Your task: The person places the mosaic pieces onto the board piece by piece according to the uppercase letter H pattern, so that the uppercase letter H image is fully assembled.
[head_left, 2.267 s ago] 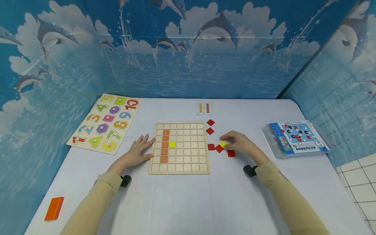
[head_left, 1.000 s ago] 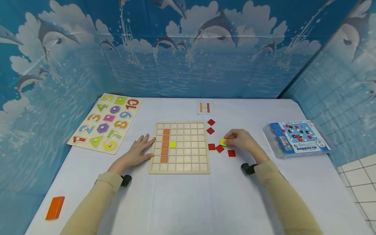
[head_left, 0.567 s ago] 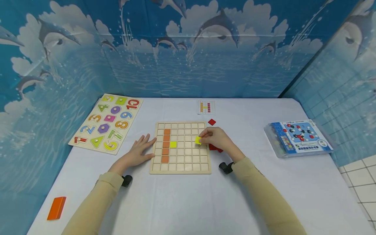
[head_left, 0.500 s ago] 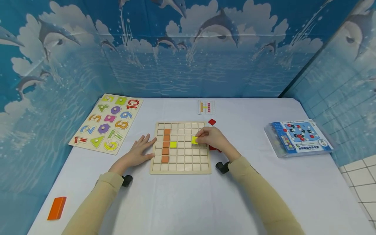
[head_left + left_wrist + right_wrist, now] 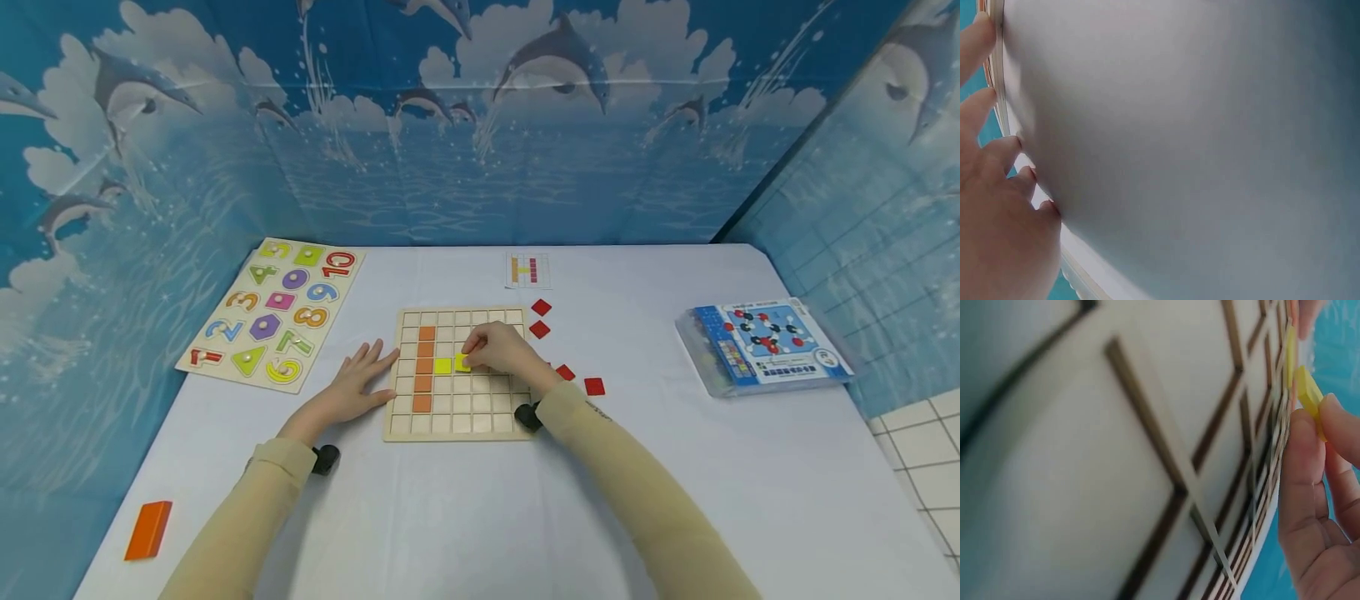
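A wooden grid board point(image 5: 480, 436) lies mid-table, with a column of orange square tiles point(image 5: 424, 367) in its cells. One yellow tile point(image 5: 442, 367) sits in the cell right of that column. Between thumb and fingers my right hand point(image 5: 501, 348) pinches a second yellow tile point(image 5: 1308, 392), tilted, just right of the first. In the right wrist view it is close to the board's surface. My left hand point(image 5: 348, 389) lies spread on the table, its fingertips touching the board's left edge; the left wrist view shows those fingers point(image 5: 1004, 150) too.
Several red tiles point(image 5: 594, 387) lie right of the board, some partly behind my right arm. A small pattern card point(image 5: 527, 271) is behind it. A number puzzle board point(image 5: 273, 317) lies back left, an orange block point(image 5: 148, 531) front left, and a boxed set point(image 5: 765, 346) at right.
My right hand has picked up the yellow tile from among the red ones and carried it left over the board, beside the first yellow tile. The left hand stays in place.
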The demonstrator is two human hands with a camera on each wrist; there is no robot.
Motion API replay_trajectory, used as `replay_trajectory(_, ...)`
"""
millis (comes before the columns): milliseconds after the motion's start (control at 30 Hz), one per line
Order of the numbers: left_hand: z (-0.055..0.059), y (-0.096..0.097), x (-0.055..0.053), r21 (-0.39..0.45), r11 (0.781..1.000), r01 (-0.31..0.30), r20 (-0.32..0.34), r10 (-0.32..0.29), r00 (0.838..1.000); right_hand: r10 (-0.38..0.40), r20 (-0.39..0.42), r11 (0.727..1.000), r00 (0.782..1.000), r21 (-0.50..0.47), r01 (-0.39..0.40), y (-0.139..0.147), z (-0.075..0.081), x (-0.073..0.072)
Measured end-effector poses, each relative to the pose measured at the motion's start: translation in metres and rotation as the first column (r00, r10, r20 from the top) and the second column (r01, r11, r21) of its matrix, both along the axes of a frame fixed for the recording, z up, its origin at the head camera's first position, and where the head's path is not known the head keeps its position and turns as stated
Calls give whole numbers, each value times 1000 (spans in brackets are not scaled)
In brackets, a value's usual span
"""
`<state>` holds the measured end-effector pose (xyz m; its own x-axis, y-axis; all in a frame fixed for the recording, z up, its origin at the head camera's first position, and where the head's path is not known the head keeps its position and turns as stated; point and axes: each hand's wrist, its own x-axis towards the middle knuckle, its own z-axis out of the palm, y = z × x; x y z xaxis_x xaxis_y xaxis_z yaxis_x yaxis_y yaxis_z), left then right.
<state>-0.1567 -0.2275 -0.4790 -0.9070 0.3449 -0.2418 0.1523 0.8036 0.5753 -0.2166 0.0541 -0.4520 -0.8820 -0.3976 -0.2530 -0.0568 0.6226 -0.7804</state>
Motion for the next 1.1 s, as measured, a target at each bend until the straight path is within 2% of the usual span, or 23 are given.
replay_trajectory(367,-3,-4,0,4,1000,0,-15,0,1000,21,-74,991,997,132,-11,-17,0,0)
replay_trajectory(667,-3,-5,0,-2,1000,-3,-13,3,1000,48,-130,981,990,192,-22,-22,-1,4)
replay_trajectory(833,-3,-4,1,8,1000,1,-11,-1,1000,39,-129,983,991,181,-15,-16,2,8)
replay_trajectory(1100,-1,-3,0,-1,1000,10,-11,-10,1000,-51,-91,997,995,54,56,21,9,16)
